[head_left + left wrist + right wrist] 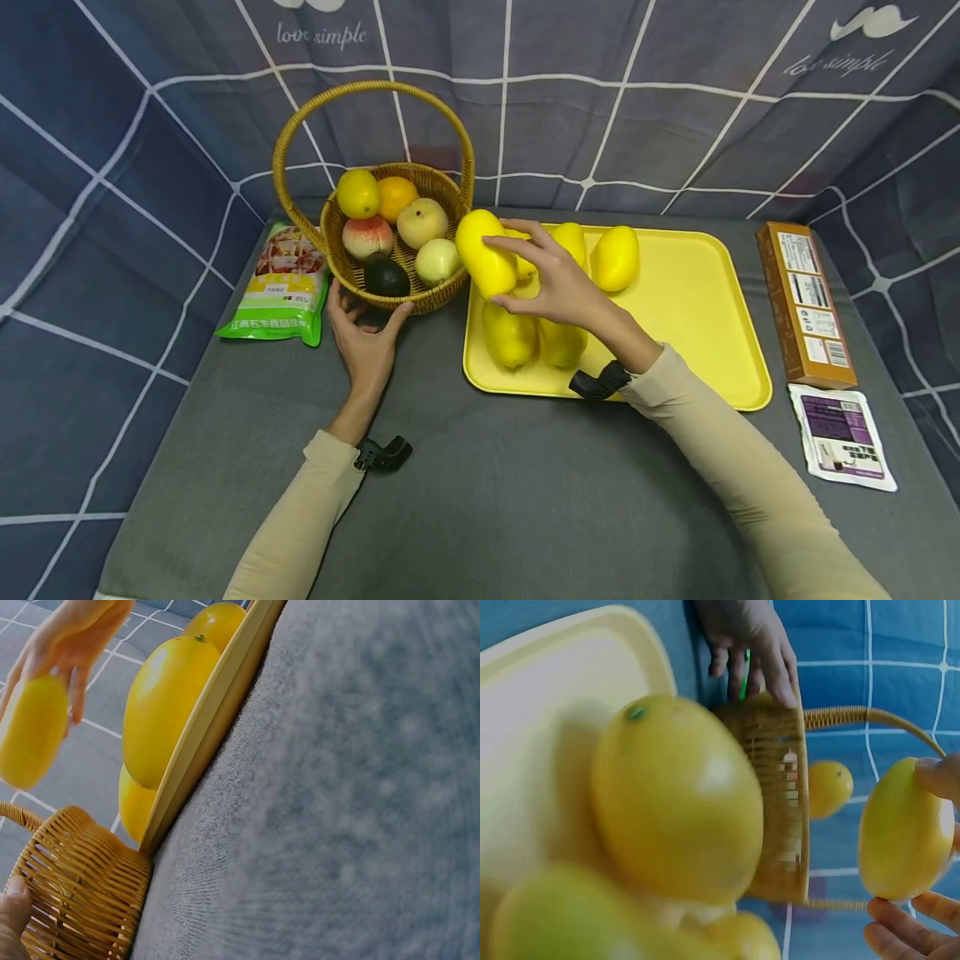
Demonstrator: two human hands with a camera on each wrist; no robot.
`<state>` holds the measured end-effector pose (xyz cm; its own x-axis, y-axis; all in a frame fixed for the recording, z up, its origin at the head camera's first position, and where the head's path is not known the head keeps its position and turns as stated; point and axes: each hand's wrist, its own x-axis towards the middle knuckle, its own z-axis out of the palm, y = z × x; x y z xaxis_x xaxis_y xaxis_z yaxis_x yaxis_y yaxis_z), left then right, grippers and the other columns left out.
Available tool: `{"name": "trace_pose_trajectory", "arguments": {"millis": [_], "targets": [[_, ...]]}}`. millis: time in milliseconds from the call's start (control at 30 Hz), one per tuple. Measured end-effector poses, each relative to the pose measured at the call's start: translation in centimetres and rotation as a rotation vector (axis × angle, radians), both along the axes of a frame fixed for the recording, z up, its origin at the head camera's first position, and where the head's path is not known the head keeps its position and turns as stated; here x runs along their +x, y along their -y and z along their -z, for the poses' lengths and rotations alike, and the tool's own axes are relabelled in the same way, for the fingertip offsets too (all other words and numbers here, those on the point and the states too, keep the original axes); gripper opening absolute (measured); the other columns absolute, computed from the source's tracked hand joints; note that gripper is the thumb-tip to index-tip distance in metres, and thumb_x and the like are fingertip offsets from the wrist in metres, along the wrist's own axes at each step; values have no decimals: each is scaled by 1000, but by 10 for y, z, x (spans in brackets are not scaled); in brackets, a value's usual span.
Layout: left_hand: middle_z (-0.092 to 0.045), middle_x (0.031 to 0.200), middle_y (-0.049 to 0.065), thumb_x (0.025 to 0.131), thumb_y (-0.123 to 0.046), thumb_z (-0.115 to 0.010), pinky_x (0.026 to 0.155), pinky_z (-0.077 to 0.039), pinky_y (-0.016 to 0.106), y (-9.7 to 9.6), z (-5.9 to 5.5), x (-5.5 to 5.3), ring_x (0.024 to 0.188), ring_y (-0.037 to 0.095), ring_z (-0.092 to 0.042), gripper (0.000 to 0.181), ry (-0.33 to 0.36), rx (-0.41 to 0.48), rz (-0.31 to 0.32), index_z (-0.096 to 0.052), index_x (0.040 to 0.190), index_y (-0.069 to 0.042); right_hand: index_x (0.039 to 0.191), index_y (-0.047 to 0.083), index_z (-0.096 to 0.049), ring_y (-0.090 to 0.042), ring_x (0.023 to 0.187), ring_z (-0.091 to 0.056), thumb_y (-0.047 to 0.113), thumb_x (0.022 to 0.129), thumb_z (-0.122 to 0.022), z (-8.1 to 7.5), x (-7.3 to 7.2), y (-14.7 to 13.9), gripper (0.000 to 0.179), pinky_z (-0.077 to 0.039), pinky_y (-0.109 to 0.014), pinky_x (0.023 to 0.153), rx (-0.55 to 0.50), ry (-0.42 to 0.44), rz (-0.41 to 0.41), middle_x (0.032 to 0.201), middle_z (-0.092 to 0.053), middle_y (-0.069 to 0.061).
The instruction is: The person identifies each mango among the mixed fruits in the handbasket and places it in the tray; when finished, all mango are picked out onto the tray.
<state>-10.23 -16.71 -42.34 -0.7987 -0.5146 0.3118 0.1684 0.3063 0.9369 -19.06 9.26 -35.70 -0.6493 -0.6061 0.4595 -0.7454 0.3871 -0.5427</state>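
Right hand (551, 279) pinches a yellow mango (483, 250) near the wicker basket (431, 301); with my left hand (363, 346), fingers apart, I touch the basket's side. Mangoes (617, 258) crowd the tray (675, 300); a handle (375, 86) arches over fruit (422, 223); curtain (562, 125) behind.

Basket (441, 298) left of tray (686, 308), fruit (422, 223) in basket, mangoes (617, 258) on tray; bag (281, 287) far left, box (804, 304) far right, pouch (842, 437) nearer me.

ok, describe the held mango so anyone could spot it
Find the yellow tray, right of the wicker basket in the head view. At its basket-side edge, the right hand grips a yellow mango. Unlike the other mangoes, it's off the tray.
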Motion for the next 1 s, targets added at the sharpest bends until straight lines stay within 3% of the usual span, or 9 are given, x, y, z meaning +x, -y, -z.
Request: {"name": "trace_pose_trajectory", "arguments": {"millis": [200,300,433,633,767,867,1000], "targets": [[-40,140,29,78,-13,-84,78,-39,54,5,19,-9,117,45,-46,98,-11,-7,-3,-21,154,-6,138,19,-56,-29,134,-44,27,74,-85,6,12,-47,71,-44,-49,102,27,-12,72,148,-43,-10],[-42,141,22,78,-19,-85,77,-40,47,10,30,-14,117,37,-48,99,-3,-21,-8,-22,155,-13,138,19,-57,-30,133,-44,25,72,-86,8,17,-71,73,-45,-50,100,47,-11,112,148,-42,-10],[-44,141,14,77,-28,-85,76,-42,35,13,36,-16,116,27,-50,99,15,-30,-15,-23,154,-21,138,19,-57,-30,128,-49,20,69,-88,12,23,-98,76,-49,-48,95,69,2,161,147,-43,-11],[-43,142,14,78,-27,-85,76,-42,34,13,33,-14,116,26,-50,99,33,-37,-29,-23,155,-20,138,19,-57,-28,118,-55,16,69,-89,22,32,-126,77,-50,-44,89,111,40,185,144,-45,-12],[-40,142,25,80,-15,-83,77,-39,45,7,18,-8,117,38,-47,97,6,-7,-16,-21,154,-8,138,18,-57,-28,117,-55,15,69,-89,28,34,-136,76,-51,-45,88,126,66,194,142,-46,-14],[-39,141,28,80,-11,-81,77,-39,46,3,9,-4,117,42,-46,96,0,14,-3,-20,154,-4,139,19,-56,-29,115,-55,14,69,-88,34,39,-145,77,-50,-45,88,149,81,202,143,-45,-14],[-42,141,20,79,-18,-83,76,-41,37,6,19,-7,117,34,-49,97,20,1,-20,-22,154,-11,139,19,-56,-28,112,-57,15,70,-88,44,48,-157,77,-51,-46,87,171,101,199,143,-45,-14]]}}
